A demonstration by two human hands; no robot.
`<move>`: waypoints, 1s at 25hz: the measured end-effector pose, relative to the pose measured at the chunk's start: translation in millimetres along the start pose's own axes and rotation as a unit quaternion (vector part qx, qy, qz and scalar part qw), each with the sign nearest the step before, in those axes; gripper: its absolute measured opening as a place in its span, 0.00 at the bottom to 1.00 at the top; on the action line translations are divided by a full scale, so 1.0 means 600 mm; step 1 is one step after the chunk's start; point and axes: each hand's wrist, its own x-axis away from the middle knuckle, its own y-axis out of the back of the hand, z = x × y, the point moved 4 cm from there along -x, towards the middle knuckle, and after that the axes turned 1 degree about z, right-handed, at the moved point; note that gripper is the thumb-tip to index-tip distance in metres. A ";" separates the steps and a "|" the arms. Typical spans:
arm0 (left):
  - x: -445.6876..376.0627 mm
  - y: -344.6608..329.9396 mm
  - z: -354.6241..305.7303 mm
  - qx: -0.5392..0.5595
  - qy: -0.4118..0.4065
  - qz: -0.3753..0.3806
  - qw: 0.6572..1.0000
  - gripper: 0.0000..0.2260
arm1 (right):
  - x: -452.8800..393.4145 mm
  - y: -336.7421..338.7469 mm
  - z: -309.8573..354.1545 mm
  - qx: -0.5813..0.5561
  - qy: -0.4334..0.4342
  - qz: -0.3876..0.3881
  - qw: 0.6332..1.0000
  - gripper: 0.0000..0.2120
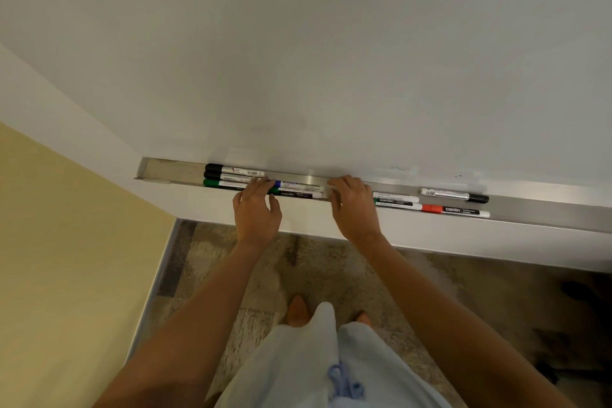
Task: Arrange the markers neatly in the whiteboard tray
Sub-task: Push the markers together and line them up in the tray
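A metal whiteboard tray (172, 172) runs along the bottom of the whiteboard. At its left lie two black-capped markers (231, 171) and a green-capped marker (222, 183), side by side. Just right of them lie a blue-capped marker (298, 185) and another marker with a dark label (294, 194). My left hand (256, 209) touches the ends of the left markers with straight fingers. My right hand (352, 205) presses against the right ends of the middle markers. Further right lie a green marker (395, 199), a red marker (453, 210) and a black-capped marker (455, 195).
The whiteboard (331, 60) fills the upper view. A yellow wall (66, 258) stands at the left. Below the tray are a patterned floor (314, 275), my light blue clothing (314, 368) and my feet.
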 end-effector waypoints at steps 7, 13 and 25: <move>0.003 -0.034 -0.042 -0.060 -0.077 0.052 0.994 0.18 | 0.066 0.069 -0.133 0.035 -0.100 -0.058 0.993 0.09; 0.005 -0.049 -0.037 -0.138 -0.105 0.101 0.980 0.20 | 0.051 0.069 -0.155 0.126 -0.107 0.020 0.986 0.13; 0.019 -0.037 -0.010 -0.121 -0.123 0.046 0.984 0.18 | -0.010 0.023 -0.034 0.145 0.019 0.022 0.989 0.10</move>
